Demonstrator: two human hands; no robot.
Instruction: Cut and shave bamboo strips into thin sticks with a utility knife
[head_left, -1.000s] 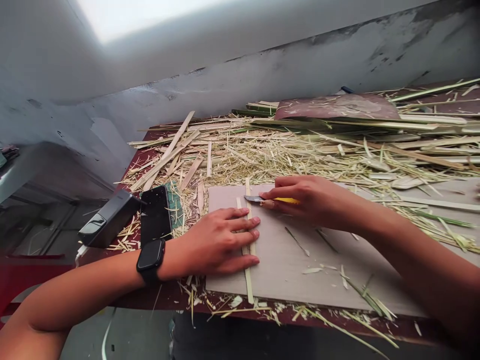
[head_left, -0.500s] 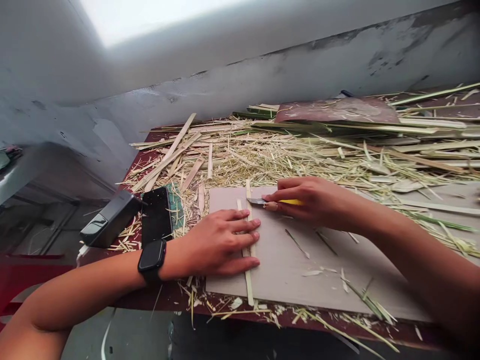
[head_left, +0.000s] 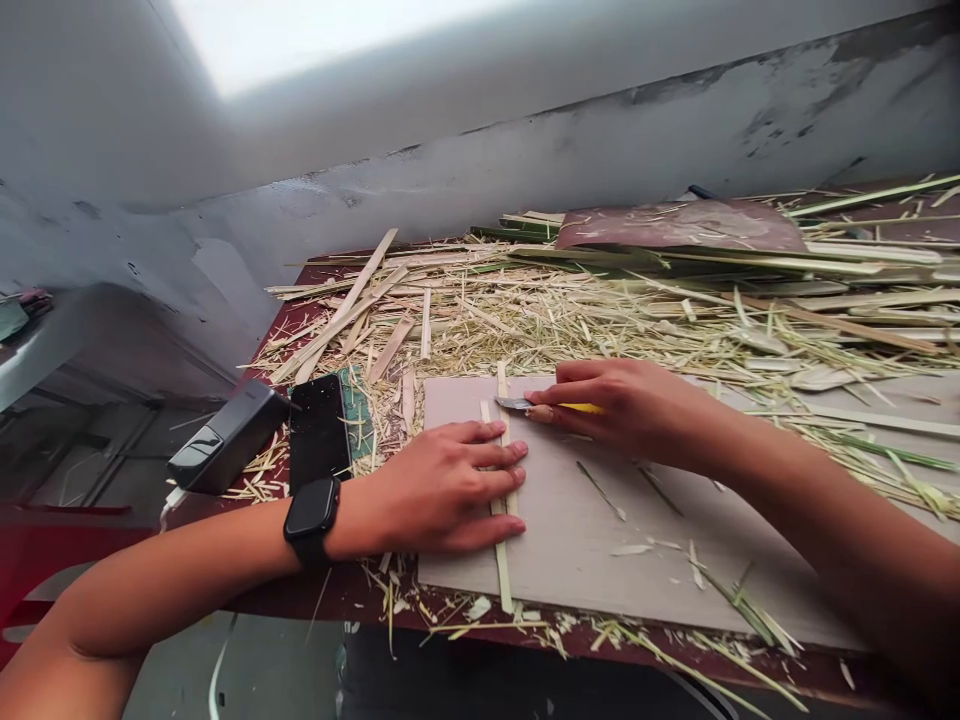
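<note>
Palm down, my left hand [head_left: 454, 487] lies flat with its fingers stretched over two narrow bamboo strips [head_left: 503, 575], pressing them on a grey-beige board [head_left: 570, 555]. The strips lie side by side, pointing away from me, and their middles are hidden by the fingers. My right hand [head_left: 615, 405] is closed round a yellow-handled cutter knife [head_left: 583, 407]. The knife's blade [head_left: 514, 404] points left and meets the right-hand strip near its far end. A black smartwatch [head_left: 311, 508] is on my left wrist.
Bamboo shavings [head_left: 555, 320] and longer slats [head_left: 352, 300] cover the table behind the board. To the left are a black phone [head_left: 319, 430] and a dark box-shaped device [head_left: 229, 440] with a white cable. A wall [head_left: 450, 185] stands at the back.
The whole view has shifted slightly. My hands, the knife and the strips keep nearly the same positions relative to the board.
</note>
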